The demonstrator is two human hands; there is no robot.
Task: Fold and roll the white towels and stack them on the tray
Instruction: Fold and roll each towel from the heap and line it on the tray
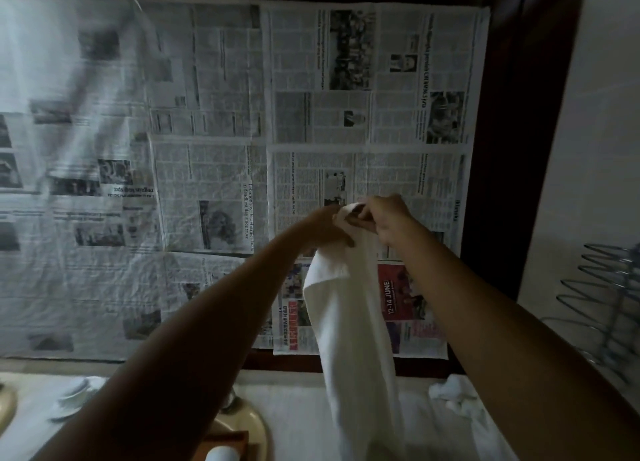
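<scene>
Counted: two hands [329,223] [388,218]; one hanging white towel [353,322]; one crumpled towel [453,395]; one wire rack [602,308].

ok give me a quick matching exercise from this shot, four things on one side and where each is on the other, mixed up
Things
1. long white cloth towel
2. crumpled white cloth
3. grey metal wire rack
4. printed newspaper sheets

Places
A. at the right edge of the view
B. covering the surface behind the hands
C. hanging from the left hand and right hand
D. lying on the pale counter, low right

Pairs: 1-C, 2-D, 3-A, 4-B
</scene>
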